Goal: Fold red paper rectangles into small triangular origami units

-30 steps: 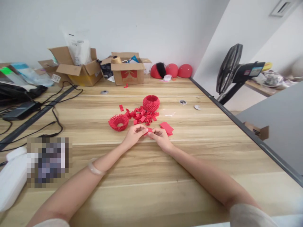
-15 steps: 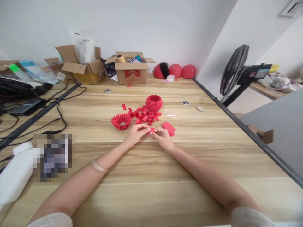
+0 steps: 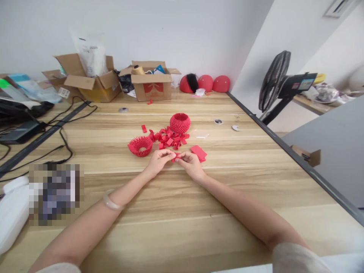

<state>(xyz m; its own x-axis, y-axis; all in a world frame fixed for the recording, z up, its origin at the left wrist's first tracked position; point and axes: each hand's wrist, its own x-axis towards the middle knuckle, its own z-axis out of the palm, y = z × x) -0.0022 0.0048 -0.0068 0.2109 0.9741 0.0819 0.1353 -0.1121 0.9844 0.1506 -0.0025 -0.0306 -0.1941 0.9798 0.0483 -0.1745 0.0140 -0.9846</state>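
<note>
Between my two hands is a small piece of red paper (image 3: 176, 155), mostly hidden by the fingers. My left hand (image 3: 160, 160) pinches its left side, and my right hand (image 3: 191, 163) pinches the right side. Just beyond lies a pile of folded red paper pieces (image 3: 170, 141). Behind that pile stands a round red paper bowl (image 3: 180, 123) built of many folded units. A second, shallower spiky red paper ring (image 3: 140, 146) rests left of the pile. Close to my right hand is a stack of flat red paper slips (image 3: 198, 152).
Along the wall stand an open cardboard box (image 3: 151, 88), another box with a plastic bag (image 3: 98, 89), and red helmet-like domes (image 3: 205, 83). Black cables (image 3: 65, 142) and a white bottle (image 3: 14, 212) lie at left. A black fan (image 3: 274, 81) stands beyond the table's right edge.
The whole view has shifted slightly, so things appear farther left. Both hands stay on the red paper, with the right fingers slightly changed in position.
</note>
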